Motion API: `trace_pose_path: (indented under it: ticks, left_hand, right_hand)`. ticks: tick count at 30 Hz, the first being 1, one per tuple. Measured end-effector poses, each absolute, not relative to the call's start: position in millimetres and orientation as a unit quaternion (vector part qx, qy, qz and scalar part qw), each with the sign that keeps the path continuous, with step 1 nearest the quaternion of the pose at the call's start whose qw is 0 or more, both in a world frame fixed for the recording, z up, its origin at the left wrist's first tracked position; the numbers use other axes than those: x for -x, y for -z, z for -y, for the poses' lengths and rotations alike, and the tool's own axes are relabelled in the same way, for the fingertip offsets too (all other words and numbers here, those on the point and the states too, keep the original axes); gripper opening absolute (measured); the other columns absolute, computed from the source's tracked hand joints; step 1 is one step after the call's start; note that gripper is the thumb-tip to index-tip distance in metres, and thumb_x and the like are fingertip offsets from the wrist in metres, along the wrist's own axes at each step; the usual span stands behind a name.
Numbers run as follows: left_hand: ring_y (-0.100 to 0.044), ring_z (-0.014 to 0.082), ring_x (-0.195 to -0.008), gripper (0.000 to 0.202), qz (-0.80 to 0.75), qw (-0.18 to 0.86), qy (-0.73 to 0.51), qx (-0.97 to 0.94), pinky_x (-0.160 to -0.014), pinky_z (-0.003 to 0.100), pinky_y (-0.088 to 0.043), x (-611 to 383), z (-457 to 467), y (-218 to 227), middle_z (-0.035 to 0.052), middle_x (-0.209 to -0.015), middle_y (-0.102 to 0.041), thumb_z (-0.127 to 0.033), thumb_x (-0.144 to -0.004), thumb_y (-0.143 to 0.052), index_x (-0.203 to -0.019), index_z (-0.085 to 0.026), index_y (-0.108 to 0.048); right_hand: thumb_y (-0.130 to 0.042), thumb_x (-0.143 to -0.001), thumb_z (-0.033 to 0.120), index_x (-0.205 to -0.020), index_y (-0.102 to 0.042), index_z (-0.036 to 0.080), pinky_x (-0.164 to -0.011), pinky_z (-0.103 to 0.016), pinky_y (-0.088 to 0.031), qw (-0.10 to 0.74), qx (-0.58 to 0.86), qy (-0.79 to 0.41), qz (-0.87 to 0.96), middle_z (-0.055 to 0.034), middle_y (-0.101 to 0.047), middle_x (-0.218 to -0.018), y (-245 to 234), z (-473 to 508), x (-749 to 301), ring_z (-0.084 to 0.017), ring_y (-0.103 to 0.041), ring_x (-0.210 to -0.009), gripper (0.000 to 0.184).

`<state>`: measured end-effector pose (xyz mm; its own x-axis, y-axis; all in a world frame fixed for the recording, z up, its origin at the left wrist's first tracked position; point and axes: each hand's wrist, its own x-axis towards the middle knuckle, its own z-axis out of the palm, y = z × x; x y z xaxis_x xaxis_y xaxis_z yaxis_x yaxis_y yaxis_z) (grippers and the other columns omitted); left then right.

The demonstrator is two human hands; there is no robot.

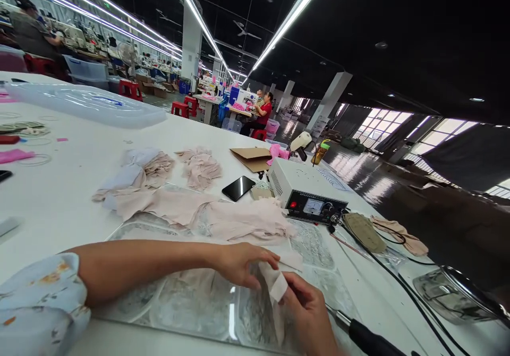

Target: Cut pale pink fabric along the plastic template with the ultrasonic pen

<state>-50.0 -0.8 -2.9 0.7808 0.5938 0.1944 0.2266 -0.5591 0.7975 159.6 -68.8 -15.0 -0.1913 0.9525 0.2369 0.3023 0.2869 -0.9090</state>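
Floral sleeve point(43, 297) at lower left, nearest the camera, with a bare forearm point(147, 265) reaching rightward over a clear sheet point(191, 308) on a white table point(59, 202). Between the two hands: a pale strip of cloth point(278, 288), just right of the left hand point(243, 264) and at the fingertips of the right hand point(308, 303). Long axis running roughly away from the camera, from above the sheet's near part up to the left fingertips, with a whiter portion folded over at the pinch. Right hand nearer the camera, thumb and finger closed on that fold; left hand arched, thumb and fingers parted about the far end (gripping or merely touching: impossible to tell). Just beyond the hands, a crumpled row of beige cloth pieces point(243, 220). Just right of the right hand, a slanting black-handled tool point(366, 337), partly hidden by that hand (contact unclear). Farther off, a control box point(306, 186) with a dial point(313, 206); to its left, a dark phone point(239, 187).
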Motion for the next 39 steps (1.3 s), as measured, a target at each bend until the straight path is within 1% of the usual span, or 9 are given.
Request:
trace_pose_path:
  ticks: [3,9,14,16,22,28,32,36,39]
  left_hand:
    - [-0.065,0.0182,-0.082,0.010,-0.226,0.307,-0.254,-0.889,-0.085,0.029,-0.052,34,-12,7,0.0037,-0.088,-0.071,-0.014,-0.080,-0.067,-0.089,-0.017,-0.066]
    - [-0.056,0.0181,-0.079,0.020,-0.176,0.121,-0.291,-0.933,-0.111,0.051,-0.029,66,-1,-14,0.0056,-0.081,-0.062,-0.009,-0.093,-0.044,-0.088,-0.017,-0.062]
    - [-0.048,0.0173,-0.062,0.028,-0.064,-0.048,-0.207,-0.975,-0.099,0.040,-0.045,109,43,-10,0.0036,-0.067,-0.057,-0.006,-0.096,-0.040,-0.090,-0.016,-0.065]
    - [-0.046,0.0174,-0.059,0.030,-0.047,-0.089,-0.177,-0.979,-0.093,0.038,-0.049,115,55,-5,0.0042,-0.065,-0.056,-0.005,-0.097,-0.038,-0.090,-0.015,-0.066]
    - [-0.050,0.0167,-0.061,0.029,-0.082,-0.026,-0.169,-0.982,-0.088,0.035,-0.050,113,54,-1,0.0050,-0.069,-0.058,-0.007,-0.097,-0.038,-0.088,-0.016,-0.065]
    - [-0.063,0.0167,-0.083,0.024,-0.186,0.072,-0.232,-0.952,-0.076,0.024,-0.051,115,28,-10,0.0107,-0.096,-0.065,-0.009,-0.097,-0.036,-0.098,-0.014,-0.060]
    - [-0.065,0.0119,-0.074,0.024,-0.201,0.121,-0.252,-0.939,-0.069,0.017,-0.050,106,4,-13,0.0053,-0.086,-0.066,-0.011,-0.097,-0.039,-0.097,-0.015,-0.063]
    - [-0.064,0.0141,-0.077,0.024,-0.212,0.124,-0.279,-0.928,-0.070,0.020,-0.049,84,-22,-23,0.0079,-0.088,-0.065,-0.013,-0.096,-0.040,-0.094,-0.013,-0.064]
    - [-0.062,0.0162,-0.086,0.024,-0.183,0.125,-0.273,-0.936,-0.076,0.023,-0.049,75,-21,-33,0.0108,-0.098,-0.062,-0.013,-0.097,-0.039,-0.098,-0.014,-0.063]
  right_hand:
    - [-0.062,-0.082,0.046,-0.087,-0.074,0.019,-0.060,-0.027,-0.049,0.463,0.477,-0.369,0.650,-0.0032,-0.065,-0.067,15,61,-176,-0.018,-0.060,-0.064,0.029]
    - [-0.057,-0.086,0.043,-0.084,-0.070,0.021,-0.060,-0.026,-0.046,0.490,0.470,-0.353,0.644,-0.0026,-0.061,-0.072,29,62,-203,-0.015,-0.054,-0.062,0.025]
    - [-0.067,-0.076,0.027,-0.076,-0.073,0.024,-0.069,-0.028,-0.049,0.417,0.407,-0.411,0.701,-0.0043,-0.067,-0.080,36,75,-201,-0.019,-0.064,-0.077,0.006]
    - [-0.063,-0.075,0.020,-0.079,-0.073,0.025,-0.070,-0.028,-0.049,0.390,0.389,-0.420,0.722,-0.0042,-0.068,-0.083,36,78,-200,-0.019,-0.065,-0.078,0.012]
    - [-0.054,-0.070,0.005,-0.083,-0.073,0.026,-0.073,-0.026,-0.049,0.354,0.386,-0.382,0.761,-0.0029,-0.069,-0.088,34,76,-201,-0.017,-0.066,-0.081,0.031]
    - [-0.056,-0.079,0.013,-0.085,-0.072,0.025,-0.068,-0.025,-0.051,0.402,0.444,-0.298,0.744,-0.0041,-0.070,-0.086,30,71,-202,-0.018,-0.067,-0.082,0.021]
    - [-0.058,-0.077,0.016,-0.082,-0.073,0.023,-0.061,-0.025,-0.052,0.422,0.470,-0.249,0.734,-0.0043,-0.071,-0.081,23,64,-199,-0.019,-0.068,-0.074,0.017]
    - [-0.054,-0.082,0.016,-0.091,-0.071,0.020,-0.053,-0.025,-0.051,0.458,0.505,-0.179,0.709,-0.0041,-0.071,-0.077,13,50,-200,-0.017,-0.066,-0.063,0.019]
    - [-0.052,-0.085,0.017,-0.096,-0.069,0.021,-0.066,-0.030,-0.055,0.478,0.501,-0.114,0.713,-0.0072,-0.071,-0.092,11,55,-207,-0.020,-0.068,-0.082,0.021]
